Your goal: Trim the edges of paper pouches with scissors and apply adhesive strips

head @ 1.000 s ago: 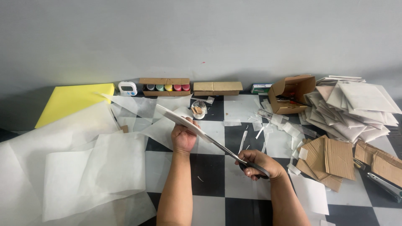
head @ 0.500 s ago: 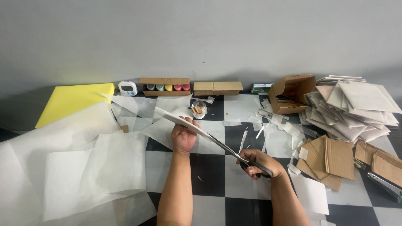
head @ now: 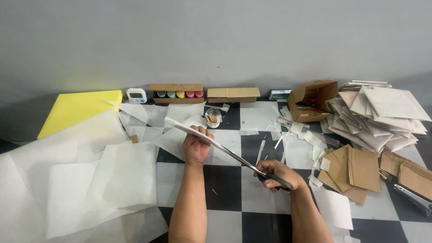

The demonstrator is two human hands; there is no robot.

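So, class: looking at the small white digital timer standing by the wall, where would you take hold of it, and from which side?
Grip the small white digital timer by its two narrow sides, coming down from above and in front. It stands upright against the grey wall, so the back is blocked, and the open brown cardboard box of coloured pots crowds its right.

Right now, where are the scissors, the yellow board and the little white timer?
scissors (head: 238,158): head view, on the long blades.
yellow board (head: 78,108): head view, middle of its face.
white timer (head: 136,95): head view, on its front.
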